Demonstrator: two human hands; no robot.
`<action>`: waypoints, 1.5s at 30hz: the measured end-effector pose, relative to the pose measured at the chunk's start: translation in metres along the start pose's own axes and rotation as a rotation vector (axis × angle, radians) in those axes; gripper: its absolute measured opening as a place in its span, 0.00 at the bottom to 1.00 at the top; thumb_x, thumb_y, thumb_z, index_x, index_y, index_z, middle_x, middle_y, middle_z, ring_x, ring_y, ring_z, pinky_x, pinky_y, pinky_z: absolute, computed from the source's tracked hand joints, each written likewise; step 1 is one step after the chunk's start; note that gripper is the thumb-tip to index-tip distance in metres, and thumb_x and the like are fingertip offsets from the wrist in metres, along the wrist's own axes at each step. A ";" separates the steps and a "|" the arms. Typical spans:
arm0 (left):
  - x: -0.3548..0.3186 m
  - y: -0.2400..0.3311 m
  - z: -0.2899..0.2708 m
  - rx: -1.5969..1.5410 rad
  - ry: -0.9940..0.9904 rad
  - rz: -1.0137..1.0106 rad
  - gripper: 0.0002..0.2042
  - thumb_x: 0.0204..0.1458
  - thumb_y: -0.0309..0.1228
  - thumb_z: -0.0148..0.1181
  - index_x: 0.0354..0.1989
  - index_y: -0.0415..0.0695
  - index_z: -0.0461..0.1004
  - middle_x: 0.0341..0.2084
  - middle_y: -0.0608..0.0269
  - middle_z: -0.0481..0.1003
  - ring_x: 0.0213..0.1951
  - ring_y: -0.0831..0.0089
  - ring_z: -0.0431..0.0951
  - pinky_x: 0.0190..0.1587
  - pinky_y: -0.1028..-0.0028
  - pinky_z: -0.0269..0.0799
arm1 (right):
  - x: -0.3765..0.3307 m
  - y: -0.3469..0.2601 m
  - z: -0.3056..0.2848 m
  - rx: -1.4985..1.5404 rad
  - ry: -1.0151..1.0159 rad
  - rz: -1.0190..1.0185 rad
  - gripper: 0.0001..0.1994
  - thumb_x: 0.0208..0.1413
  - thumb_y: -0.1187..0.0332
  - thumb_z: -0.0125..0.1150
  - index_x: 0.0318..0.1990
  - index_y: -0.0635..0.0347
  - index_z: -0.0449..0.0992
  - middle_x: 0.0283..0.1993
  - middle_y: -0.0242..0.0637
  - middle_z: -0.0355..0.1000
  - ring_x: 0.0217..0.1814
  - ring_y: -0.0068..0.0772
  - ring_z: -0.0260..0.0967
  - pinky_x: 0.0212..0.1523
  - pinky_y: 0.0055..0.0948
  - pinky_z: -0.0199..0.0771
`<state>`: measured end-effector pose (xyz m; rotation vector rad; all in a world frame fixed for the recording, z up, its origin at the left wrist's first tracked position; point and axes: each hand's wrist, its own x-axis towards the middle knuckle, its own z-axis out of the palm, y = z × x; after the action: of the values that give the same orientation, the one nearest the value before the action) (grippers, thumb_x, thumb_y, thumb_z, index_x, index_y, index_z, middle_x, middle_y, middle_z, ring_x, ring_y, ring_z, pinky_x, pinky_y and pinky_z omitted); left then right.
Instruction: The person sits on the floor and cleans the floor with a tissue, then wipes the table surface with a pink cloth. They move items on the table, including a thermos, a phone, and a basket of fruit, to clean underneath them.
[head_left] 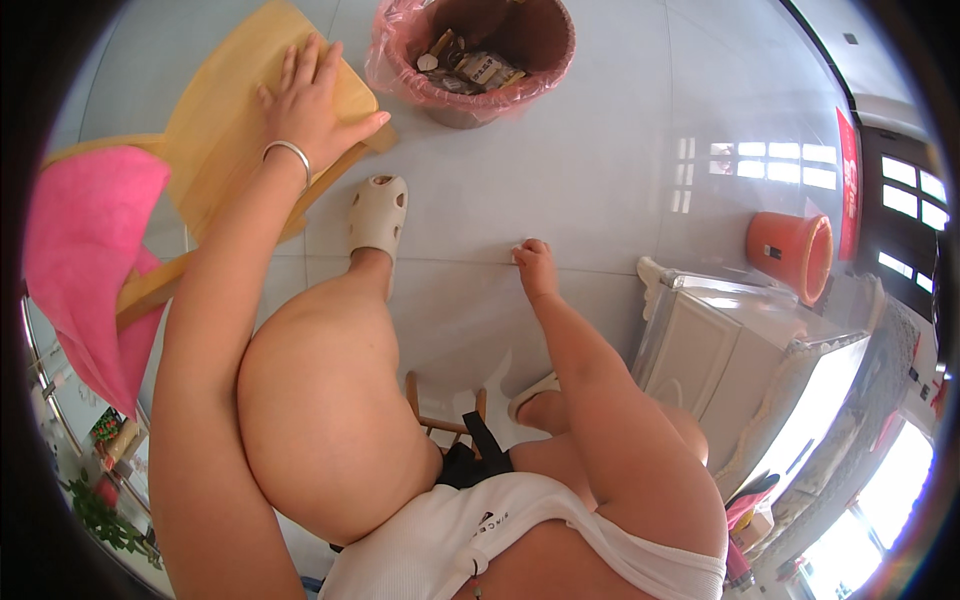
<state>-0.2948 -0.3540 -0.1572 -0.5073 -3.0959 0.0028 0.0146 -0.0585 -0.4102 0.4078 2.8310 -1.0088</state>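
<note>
On the pale tiled floor (600,120) a person sits low on a small wooden stool (440,415), knees bent, one foot in a cream clog (378,215) stretched forward. Their left hand (312,100) lies flat on the seat of a light wooden chair (215,140) to their left, fingers spread wide and palm down, with the thumb hooked over the seat's near edge. A silver bangle (288,152) circles that wrist. A bright pink cloth (85,260) hangs over the chair's far side, well apart from the hand.

Their right hand (533,265) reaches down to the floor between the feet and the white cabinet (720,360). Its fingers are curled in tight and pinched on a small white scrap (518,252), which peeps out at the fingertips just above a grout line in the tiles. What the scrap is made of I cannot tell; it is too small.

Ahead of the person stands a brown waste bin (520,50) lined with a pink plastic bag (395,55) and holding crumpled wrappers. It sits just beyond the chair's corner, near the left hand but not touching it. Off to the right, an orange bucket (790,255) stands on the tiles beyond the cabinet, well away from both hands.
</note>
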 end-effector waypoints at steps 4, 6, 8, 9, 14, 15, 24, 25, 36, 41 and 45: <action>-0.001 -0.002 0.003 0.003 0.014 -0.002 0.51 0.42 0.63 0.66 0.73 0.51 0.52 0.74 0.61 0.46 0.75 0.57 0.42 0.67 0.33 0.43 | -0.001 0.009 -0.002 -0.024 0.125 0.145 0.06 0.50 0.74 0.65 0.36 0.56 0.81 0.43 0.38 0.74 0.47 0.45 0.71 0.47 0.38 0.74; 0.000 0.000 0.003 -0.004 0.006 -0.003 0.51 0.42 0.62 0.66 0.73 0.51 0.52 0.74 0.61 0.46 0.75 0.57 0.42 0.67 0.33 0.42 | 0.002 0.012 -0.005 -0.006 0.231 0.322 0.05 0.49 0.74 0.64 0.35 0.56 0.80 0.42 0.39 0.74 0.45 0.45 0.72 0.46 0.39 0.73; -0.004 -0.005 0.004 0.006 0.015 -0.009 0.51 0.42 0.62 0.66 0.73 0.51 0.52 0.74 0.61 0.46 0.75 0.57 0.43 0.67 0.33 0.43 | 0.005 0.000 -0.012 0.034 0.311 0.543 0.04 0.48 0.75 0.64 0.33 0.57 0.80 0.42 0.39 0.74 0.44 0.46 0.72 0.45 0.39 0.73; -0.006 -0.008 0.004 0.011 0.020 -0.012 0.51 0.43 0.62 0.66 0.73 0.51 0.52 0.74 0.61 0.47 0.75 0.57 0.43 0.67 0.33 0.43 | 0.003 -0.003 -0.007 0.021 0.297 0.583 0.04 0.48 0.75 0.63 0.33 0.57 0.80 0.41 0.39 0.74 0.44 0.45 0.72 0.45 0.39 0.73; 0.003 0.004 0.001 0.033 -0.001 -0.010 0.50 0.43 0.61 0.66 0.73 0.51 0.52 0.74 0.62 0.47 0.75 0.57 0.43 0.67 0.33 0.44 | 0.006 -0.018 0.032 0.115 0.221 0.564 0.04 0.48 0.75 0.62 0.33 0.56 0.80 0.40 0.39 0.73 0.43 0.46 0.72 0.44 0.40 0.73; 0.002 0.003 0.003 0.042 -0.003 -0.011 0.50 0.44 0.61 0.66 0.73 0.51 0.52 0.74 0.62 0.47 0.75 0.57 0.43 0.66 0.33 0.44 | 0.004 -0.041 0.041 -0.044 0.108 0.375 0.04 0.48 0.75 0.62 0.32 0.55 0.80 0.39 0.39 0.73 0.44 0.46 0.72 0.44 0.40 0.74; -0.001 -0.006 0.010 0.053 0.015 0.004 0.50 0.44 0.63 0.64 0.73 0.52 0.51 0.74 0.61 0.46 0.75 0.57 0.43 0.66 0.32 0.46 | -0.014 -0.007 0.016 -0.219 -0.196 -0.010 0.03 0.51 0.73 0.61 0.29 0.56 0.80 0.40 0.39 0.75 0.48 0.47 0.71 0.45 0.43 0.74; 0.001 -0.004 0.010 0.045 0.022 0.009 0.50 0.44 0.63 0.64 0.73 0.51 0.51 0.74 0.61 0.46 0.75 0.57 0.43 0.66 0.32 0.46 | -0.011 0.012 0.007 -0.259 -0.124 0.087 0.03 0.50 0.73 0.61 0.30 0.56 0.81 0.40 0.40 0.75 0.46 0.47 0.71 0.46 0.41 0.74; 0.003 -0.007 0.014 0.017 0.080 0.032 0.50 0.45 0.60 0.66 0.73 0.51 0.51 0.74 0.60 0.48 0.75 0.56 0.43 0.64 0.29 0.44 | -0.033 0.000 0.013 -0.070 0.178 0.479 0.04 0.48 0.75 0.59 0.27 0.57 0.79 0.37 0.41 0.74 0.40 0.47 0.72 0.42 0.42 0.73; 0.003 -0.007 0.015 0.034 0.067 0.023 0.51 0.44 0.65 0.63 0.73 0.51 0.51 0.74 0.61 0.47 0.75 0.56 0.43 0.66 0.31 0.44 | -0.073 -0.022 0.033 -0.245 -0.275 -0.068 0.04 0.53 0.72 0.58 0.32 0.53 0.79 0.43 0.33 0.73 0.51 0.43 0.69 0.47 0.42 0.75; 0.002 -0.011 0.018 0.037 0.078 0.026 0.51 0.44 0.65 0.62 0.73 0.52 0.51 0.74 0.60 0.47 0.75 0.56 0.43 0.66 0.31 0.43 | -0.078 -0.002 0.007 -0.220 -0.544 -0.248 0.04 0.52 0.72 0.60 0.34 0.53 0.79 0.50 0.28 0.72 0.57 0.39 0.66 0.49 0.38 0.77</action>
<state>-0.3002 -0.3640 -0.1748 -0.5333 -3.0072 0.0387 0.0888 -0.0809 -0.3993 -0.2175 2.4810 -0.6919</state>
